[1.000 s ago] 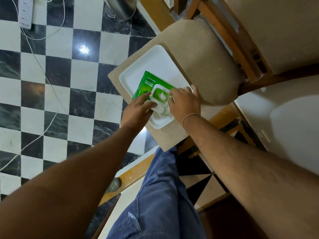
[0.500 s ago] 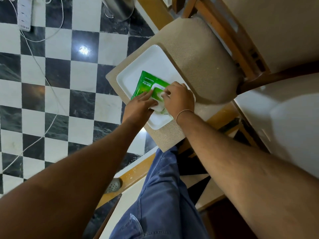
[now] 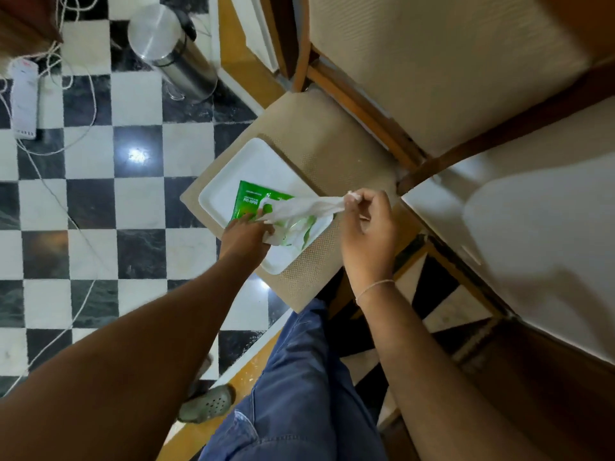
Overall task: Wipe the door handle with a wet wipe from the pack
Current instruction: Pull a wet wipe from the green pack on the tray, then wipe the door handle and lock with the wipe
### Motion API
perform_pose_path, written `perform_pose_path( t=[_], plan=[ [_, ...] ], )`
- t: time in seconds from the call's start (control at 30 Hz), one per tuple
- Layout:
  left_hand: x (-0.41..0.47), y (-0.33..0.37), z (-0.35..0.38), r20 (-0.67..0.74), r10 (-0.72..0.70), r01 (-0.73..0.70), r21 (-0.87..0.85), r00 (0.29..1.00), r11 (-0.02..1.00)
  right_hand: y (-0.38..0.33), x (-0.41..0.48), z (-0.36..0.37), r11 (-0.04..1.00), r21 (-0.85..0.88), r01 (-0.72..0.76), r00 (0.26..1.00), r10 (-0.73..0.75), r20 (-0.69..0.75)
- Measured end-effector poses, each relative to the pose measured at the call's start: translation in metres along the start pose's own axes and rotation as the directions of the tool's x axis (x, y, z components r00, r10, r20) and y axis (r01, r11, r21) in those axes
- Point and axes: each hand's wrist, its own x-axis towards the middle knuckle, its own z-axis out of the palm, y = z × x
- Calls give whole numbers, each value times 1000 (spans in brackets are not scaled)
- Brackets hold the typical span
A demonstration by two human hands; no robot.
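A green pack of wet wipes (image 3: 249, 202) lies on a white tray (image 3: 233, 174) on a beige chair seat (image 3: 332, 154). My left hand (image 3: 244, 239) presses down on the pack's near edge and holds it in place. My right hand (image 3: 369, 224) pinches the end of a white wet wipe (image 3: 306, 207) and holds it up to the right. The wipe stretches taut from the pack's opening to my fingers. No door handle is in view.
The chair's wooden frame and padded back (image 3: 432, 61) rise to the upper right. A steel bin (image 3: 169, 51) and a power strip (image 3: 23, 98) with loose cables sit on the black-and-white checkered floor. My blue-trousered leg (image 3: 299, 394) is at the bottom.
My right hand has left the pack's lid and moved right and up, drawing a white wipe out of the pack. My left hand stays on the pack.
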Motion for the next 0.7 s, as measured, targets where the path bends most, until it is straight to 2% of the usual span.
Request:
perform_pose_path(
  t=[0.13,0.2,0.27,0.33,0.4,0.43,0.5,0.57,0.63,0.7],
  plan=[
    [-15,27,-26,259,18,-66,179,966,982,-45,-8,-58,992,97,-80,997,81,-7],
    [-32,51,-47,267,48,-67,62,962,996,-62,-19,-89,989,97,-115,993,115,-1],
    [-61,88,-78,119,178,-149,-215,977,965,-80,-30,-130,989,86,-117,993,119,-15],
    [-97,134,-111,-114,293,-313,-443,949,840,-96,-43,-172,990,85,-116,992,119,-34],
    [-133,184,-145,-329,392,-511,-503,859,698,-111,-55,-215,992,70,-104,990,110,-90],
    [-152,211,-161,-381,460,-597,-522,802,609,-118,-62,-236,994,45,-97,987,102,-124],
    [-184,269,-194,-420,633,-740,-541,650,400,-136,-77,-279,996,-8,-85,979,82,-188],
    [-218,330,-222,-362,797,-809,-532,484,250,-153,-99,-328,999,-15,-52,955,46,-292],
    [-238,367,-242,-229,860,-771,-584,455,253,-166,-113,-358,999,-4,-35,930,31,-367],
    [-257,401,-258,-171,886,-759,-600,431,254,-182,-132,-392,999,30,-15,883,28,-469]
  ],
)
